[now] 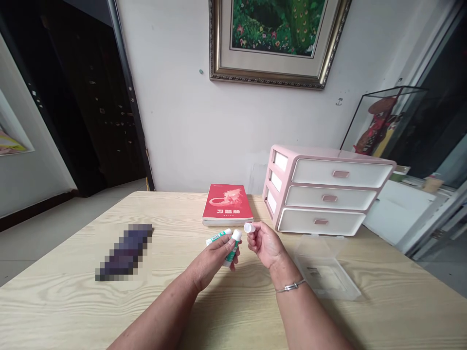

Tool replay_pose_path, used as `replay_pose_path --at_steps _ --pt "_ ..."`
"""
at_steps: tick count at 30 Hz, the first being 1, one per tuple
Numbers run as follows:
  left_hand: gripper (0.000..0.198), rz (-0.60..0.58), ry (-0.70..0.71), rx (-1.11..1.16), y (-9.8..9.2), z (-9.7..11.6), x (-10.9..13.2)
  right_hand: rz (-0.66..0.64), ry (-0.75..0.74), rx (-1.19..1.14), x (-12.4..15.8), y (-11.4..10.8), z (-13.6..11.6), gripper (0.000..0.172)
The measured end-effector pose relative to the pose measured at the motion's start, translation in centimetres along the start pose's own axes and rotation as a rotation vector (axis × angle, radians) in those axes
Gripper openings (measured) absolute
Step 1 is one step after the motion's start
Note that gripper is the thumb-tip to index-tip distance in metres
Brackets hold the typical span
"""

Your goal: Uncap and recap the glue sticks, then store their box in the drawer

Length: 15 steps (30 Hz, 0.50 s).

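Observation:
My left hand (218,253) is closed around a white and green glue stick (231,253), its white top end pointing up. A second white and green tube (219,236) of similar look shows just behind that hand; whether it lies on the table or touches the fingers I cannot tell. Between thumb and fingers, my right hand (265,244) pinches a small white cap (249,228), its round hollow end facing me. The cap is a little to the right of the glue stick, apart from it. Part of the glue stick is hidden by my left fingers.
A red-covered stack of books (228,201) lies behind my hands. To its right stands a pink and white drawer unit (328,189). An open clear plastic box (333,279) sits by my right forearm. A blurred dark item (126,253) lies on the wooden table (65,301) at left.

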<state>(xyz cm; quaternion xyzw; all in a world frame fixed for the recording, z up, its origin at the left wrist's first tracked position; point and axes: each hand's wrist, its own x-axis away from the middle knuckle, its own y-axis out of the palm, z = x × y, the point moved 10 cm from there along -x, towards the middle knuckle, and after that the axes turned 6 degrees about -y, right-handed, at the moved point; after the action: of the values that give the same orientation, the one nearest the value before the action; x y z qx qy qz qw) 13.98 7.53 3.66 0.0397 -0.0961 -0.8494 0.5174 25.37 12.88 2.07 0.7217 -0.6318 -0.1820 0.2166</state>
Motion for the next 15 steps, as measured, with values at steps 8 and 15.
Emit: replay_pose_path --at_steps 8,15 --pt "0.039 0.001 0.009 0.107 -0.9 -0.2 -0.4 -0.031 -0.063 0.024 0.6 1.0 -0.9 0.026" --pt "0.035 -0.020 0.032 0.016 -0.4 0.1 -0.3 -0.038 -0.195 0.143 1.2 1.6 -2.0 0.028"
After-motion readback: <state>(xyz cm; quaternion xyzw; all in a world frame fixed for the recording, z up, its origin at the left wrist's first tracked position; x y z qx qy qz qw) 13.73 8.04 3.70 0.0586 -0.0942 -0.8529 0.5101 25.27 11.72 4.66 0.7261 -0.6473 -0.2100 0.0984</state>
